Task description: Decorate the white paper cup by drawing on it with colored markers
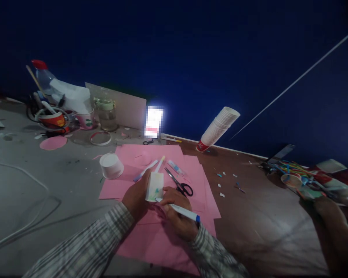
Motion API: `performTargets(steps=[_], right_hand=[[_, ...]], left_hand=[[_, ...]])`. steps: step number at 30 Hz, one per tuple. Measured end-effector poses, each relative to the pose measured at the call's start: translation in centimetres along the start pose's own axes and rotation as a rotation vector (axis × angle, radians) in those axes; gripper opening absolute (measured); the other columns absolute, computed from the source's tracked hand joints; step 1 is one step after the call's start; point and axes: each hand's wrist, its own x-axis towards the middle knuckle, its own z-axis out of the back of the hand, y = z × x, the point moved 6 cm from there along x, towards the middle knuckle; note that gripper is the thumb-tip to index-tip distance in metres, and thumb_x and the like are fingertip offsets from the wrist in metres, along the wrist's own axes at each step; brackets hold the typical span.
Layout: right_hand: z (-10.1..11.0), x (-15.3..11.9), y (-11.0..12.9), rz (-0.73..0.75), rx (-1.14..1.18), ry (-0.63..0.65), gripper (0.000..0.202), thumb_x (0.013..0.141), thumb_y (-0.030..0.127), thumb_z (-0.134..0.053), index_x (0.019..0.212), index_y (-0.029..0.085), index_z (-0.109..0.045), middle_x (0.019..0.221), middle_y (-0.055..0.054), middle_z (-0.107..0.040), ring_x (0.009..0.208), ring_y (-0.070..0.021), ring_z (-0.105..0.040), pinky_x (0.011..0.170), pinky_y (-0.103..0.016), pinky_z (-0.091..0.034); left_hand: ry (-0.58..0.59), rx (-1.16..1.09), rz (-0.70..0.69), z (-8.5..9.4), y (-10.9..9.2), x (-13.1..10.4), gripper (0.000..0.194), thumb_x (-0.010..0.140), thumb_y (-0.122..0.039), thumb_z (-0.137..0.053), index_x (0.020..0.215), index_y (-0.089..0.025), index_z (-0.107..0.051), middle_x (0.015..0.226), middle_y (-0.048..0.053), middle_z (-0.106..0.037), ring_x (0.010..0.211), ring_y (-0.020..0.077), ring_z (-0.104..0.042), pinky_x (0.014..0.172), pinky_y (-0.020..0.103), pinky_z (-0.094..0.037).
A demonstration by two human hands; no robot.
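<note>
Marker [185,212], pinched in the curled right hand [180,227], slants up leftward, its tip by the lower end of the paper cup [155,182] that the left hand [137,194] clasps.

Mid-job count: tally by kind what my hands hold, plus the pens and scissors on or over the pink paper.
Cups: 1 (held cup in the left hand)
Pens: 3 (held pen in the right hand, bluish-ended pen, yellow-ended pen)
Scissors: 1 pair
Total: 5
</note>
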Motion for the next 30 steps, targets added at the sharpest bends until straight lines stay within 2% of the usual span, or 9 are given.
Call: performTargets(steps=[5, 8, 13, 24, 30], right_hand=[[-0.30, -0.13, -0.05, 0.012, 0.025, 0.018, 0.031, 0.108, 0.033, -0.049, 0.085, 0.025, -0.069, 0.071, -0.003, -0.071, 0.070, -0.0211, -0.066, 0.089, -0.047, -0.062], [-0.56, -0.35, -0.32, 0.000, 0.048, 0.055, 0.030, 0.107, 0.030, -0.050, 0.086, 0.024, -0.071, 0.074, -0.003, -0.072, 0.073, -0.0213, -0.068, 0.091, -0.047, -0.061], [-0.73, -0.48, -0.63, -0.033, 0.022, 0.070, 0.029, 0.105, 0.027, -0.051, 0.082, 0.025, -0.070, 0.074, -0.003, -0.072, 0.073, -0.0212, -0.068, 0.091, -0.046, -0.061], [-0.30, -0.33, -0.64, -0.031, 0.020, 0.065, 0.031, 0.107, 0.029, -0.048, 0.082, 0.025, -0.067, 0.072, -0.002, -0.069, 0.070, -0.0201, -0.066, 0.087, -0.044, -0.063], [-0.26, -0.37, -0.68, -0.020, 0.048, 0.047, 0.029, 0.106, 0.028, -0.049, 0.085, 0.025, -0.067, 0.073, -0.002, -0.068, 0.072, -0.0205, -0.066, 0.088, -0.044, -0.062]], left_hand=[[-0.026, 0.010, -0.067, 0.28, -0.38, 0.02, 0.067, 0.093, -0.020, -0.057, 0.154, -0.018, -0.030, 0.114, 0.014, -0.072, 0.089, 0.0276, -0.077, 0.071, 0.038, -0.065], [-0.038, 0.008, -0.083, 0.46, -0.61, 0.13, 0.065, 0.092, -0.019, -0.057, 0.152, -0.017, -0.033, 0.113, 0.014, -0.072, 0.088, 0.0272, -0.076, 0.072, 0.037, -0.065], [-0.016, 0.009, -0.059, 0.43, -0.62, 0.15, 0.065, 0.093, -0.019, -0.055, 0.153, -0.016, -0.032, 0.109, 0.014, -0.072, 0.078, 0.0264, -0.074, 0.064, 0.037, -0.063], [0.003, 0.004, -0.039, 0.31, -0.48, 0.16, 0.067, 0.088, -0.018, -0.060, 0.149, -0.018, -0.032, 0.115, 0.014, -0.071, 0.090, 0.0277, -0.076, 0.073, 0.038, -0.065], [0.012, 0.011, -0.011, 0.30, -0.31, 0.17, 0.067, 0.088, -0.018, -0.060, 0.150, -0.018, -0.031, 0.107, 0.011, -0.072, 0.078, 0.0252, -0.075, 0.064, 0.035, -0.063]])
